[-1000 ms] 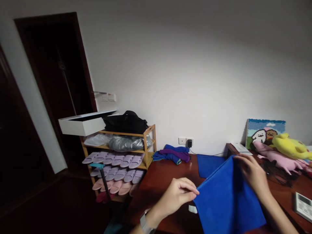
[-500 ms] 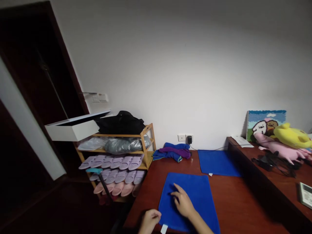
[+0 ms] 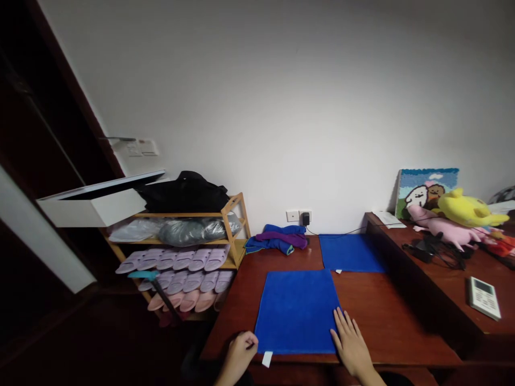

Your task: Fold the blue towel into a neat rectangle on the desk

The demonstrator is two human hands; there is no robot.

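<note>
A blue cloth [image 3: 298, 311] lies spread flat on the reddish-brown table, with a white tag [image 3: 267, 358] at its lower left. My left hand [image 3: 240, 351] has its fingers curled into a pinch against the cloth's lower left edge; whether a bit of the edge is between the fingertips, I cannot make out. At the lower right edge rests my right hand [image 3: 352, 343], flat with fingers stretched, partly over the cloth and partly on the wood. A second blue cloth [image 3: 350, 252] lies flat farther back, its own small tag at the front edge.
Crumpled blue and purple cloths [image 3: 277, 238] sit at the back by a black plug [image 3: 306, 219]. Left stands a wooden rack [image 3: 233, 230] with slippers, bags and a white box [image 3: 100, 209]. On a raised surface at right are plush toys [image 3: 466, 209], cables and a calculator-like device [image 3: 484, 298].
My right hand has moved from the middle of the near cloth to its right edge and flattened out. My left hand stays at the left edge. The view has shifted slightly.
</note>
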